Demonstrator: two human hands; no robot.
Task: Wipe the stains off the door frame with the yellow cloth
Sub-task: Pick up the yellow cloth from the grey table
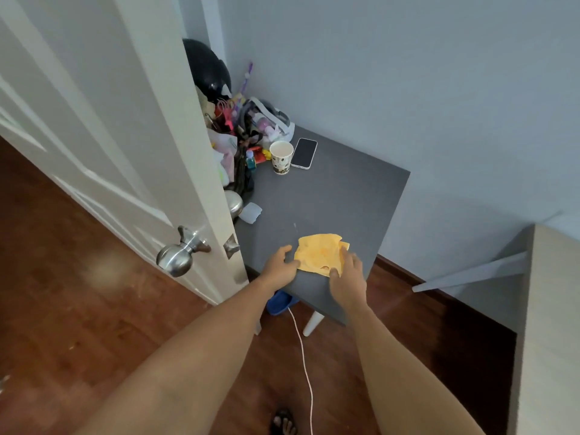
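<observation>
The yellow cloth lies crumpled on the near part of a dark grey worktop, close to its front edge. Both hands reach down onto it from either side. The left hand touches the cloth's left edge, its fingers loosely curved with the tips at the fabric; whether they pinch it cannot be told. The right hand rests on the cloth's right side, its fingers spread over the fabric and its thumb at the near edge, pressing rather than plainly gripping. To the left stands a white door, swung open, its edge just beside the worktop, with a silver knob on the near face. Farther back on the worktop sit a patterned paper cup and, just beside it on the right, a phone lying flat, with a heap of bags and small items in the corner. A white cable trails across the wooden floor.
</observation>
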